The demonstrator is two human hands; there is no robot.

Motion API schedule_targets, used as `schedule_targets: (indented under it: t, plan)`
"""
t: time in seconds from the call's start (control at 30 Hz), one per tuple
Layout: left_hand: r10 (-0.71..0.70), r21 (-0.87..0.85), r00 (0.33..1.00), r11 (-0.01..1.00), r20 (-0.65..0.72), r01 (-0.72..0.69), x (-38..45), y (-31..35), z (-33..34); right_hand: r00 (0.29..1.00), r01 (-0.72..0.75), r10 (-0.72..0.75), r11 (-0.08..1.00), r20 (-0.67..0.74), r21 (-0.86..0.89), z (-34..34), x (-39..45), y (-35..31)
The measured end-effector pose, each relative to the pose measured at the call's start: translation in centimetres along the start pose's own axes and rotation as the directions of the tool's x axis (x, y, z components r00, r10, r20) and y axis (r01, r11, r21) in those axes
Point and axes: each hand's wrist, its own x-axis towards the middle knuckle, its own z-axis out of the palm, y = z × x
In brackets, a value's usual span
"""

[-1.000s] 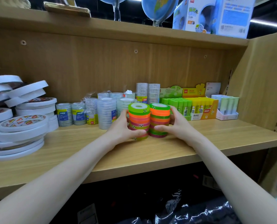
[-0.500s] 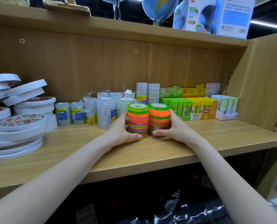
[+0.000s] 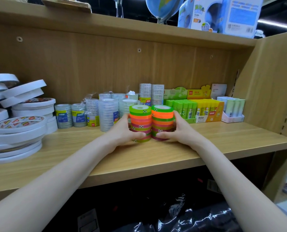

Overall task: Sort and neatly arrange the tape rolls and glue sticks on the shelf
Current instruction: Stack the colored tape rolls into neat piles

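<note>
At frame centre, the left hand [image 3: 122, 133] grips the left stack of coloured tape rolls [image 3: 140, 123] and the right hand [image 3: 181, 131] grips the right stack of coloured tape rolls [image 3: 162, 122]; the stacks touch, standing on the wooden shelf [image 3: 156, 158]. Behind them stand clear tape stacks [image 3: 108, 113]. Boxed glue sticks [image 3: 194, 109] sit right of centre, white tape rolls [image 3: 18, 124] at far left.
</note>
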Motion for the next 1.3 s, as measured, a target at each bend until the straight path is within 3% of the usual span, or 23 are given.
schedule_targets:
  t: [0.17, 0.3, 0.47, 0.67, 0.9, 1.07, 1.3]
  plan:
    - [0.015, -0.013, 1.000, 1.000, -0.024, -0.016, -0.1, -0.2, 0.0, 0.996, -0.083, 0.078, 0.976, 0.032, 0.203, -0.6, -0.3, -0.1]
    - [-0.002, 0.011, 0.999, 1.000, -0.035, 0.003, 0.2, -0.2, -0.1, 0.994, -0.105, 0.094, 0.970, 0.063, 0.217, -0.7, -0.2, 0.1]
    - [-0.001, 0.038, 0.999, 0.999, -0.050, 0.002, 0.2, -0.2, -0.1, 0.997, -0.074, 0.070, 0.985, 0.032, 0.156, -0.6, -0.1, 0.2]
    - [0.007, 0.101, 0.999, 0.995, -0.051, -0.002, -0.2, -0.5, -0.4, 1.000, -0.002, 0.002, 0.998, 0.004, -0.060, -0.2, 0.0, 0.0]
    - [-0.002, 0.110, 1.000, 0.994, -0.031, 0.005, -0.1, -0.4, -0.7, 0.996, 0.032, -0.023, 0.993, 0.083, -0.118, 0.4, 0.0, -0.4]
    - [-0.003, 0.232, 0.998, 0.973, -0.068, 0.019, 0.2, -0.9, -0.4, 0.999, 0.047, -0.041, 0.980, 0.032, -0.192, 0.1, -0.1, -0.1]
    - [0.049, 0.307, 0.996, 0.952, -0.080, -0.022, 0.2, -0.8, 0.0, 0.999, 0.014, -0.007, 0.991, 0.052, -0.133, -0.2, -0.1, 0.0]
